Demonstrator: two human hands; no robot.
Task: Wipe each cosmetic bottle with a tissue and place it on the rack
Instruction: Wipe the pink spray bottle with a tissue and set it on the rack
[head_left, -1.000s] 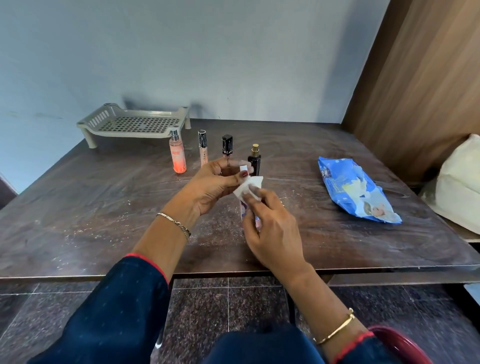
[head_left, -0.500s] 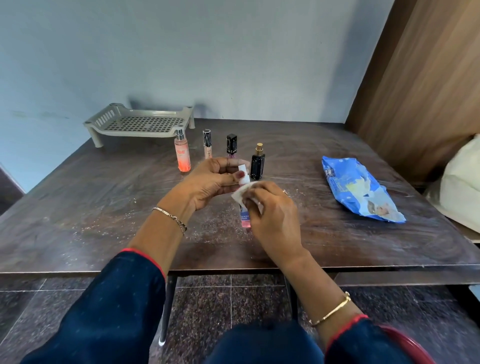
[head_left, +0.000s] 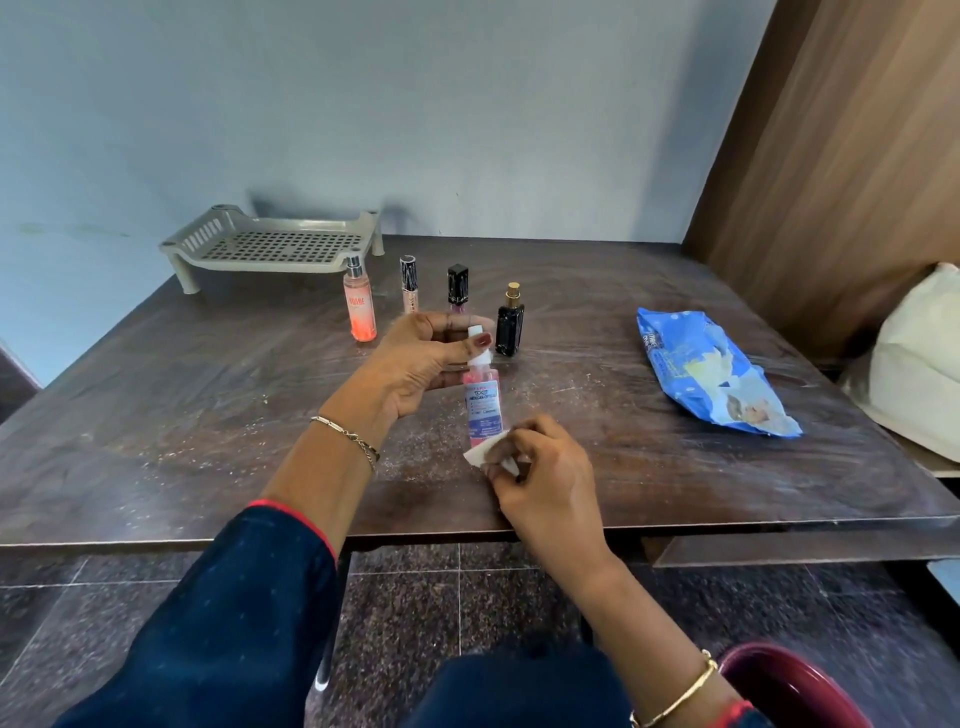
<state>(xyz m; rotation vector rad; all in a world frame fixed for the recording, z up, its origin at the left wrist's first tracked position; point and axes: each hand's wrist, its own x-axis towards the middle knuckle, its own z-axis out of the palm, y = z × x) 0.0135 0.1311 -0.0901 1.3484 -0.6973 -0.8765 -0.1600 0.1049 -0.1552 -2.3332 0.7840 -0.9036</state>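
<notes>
Tissue (head_left: 480, 455) has slid from cap to base of the bottle (head_left: 483, 405), held over the table's (head_left: 208, 415) middle, so this wipe looks nearly done. Left hand (head_left: 421, 364) pinches the neck; right hand (head_left: 545, 478) curls round the tissue. Rack (head_left: 270, 264) waits at 11 o'clock, pack (head_left: 711, 374) at 3. Dusty dark top, blue wall (head_left: 467, 104), wood panel (head_left: 857, 156) beside.

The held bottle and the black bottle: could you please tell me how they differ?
The held bottle is pink with a white cap; the black bottle has a gold top. The left hand holds the held bottle near its cap while the right hand presses a tissue to its base; the black bottle stands untouched on the table. Neither is on the rack.
</notes>
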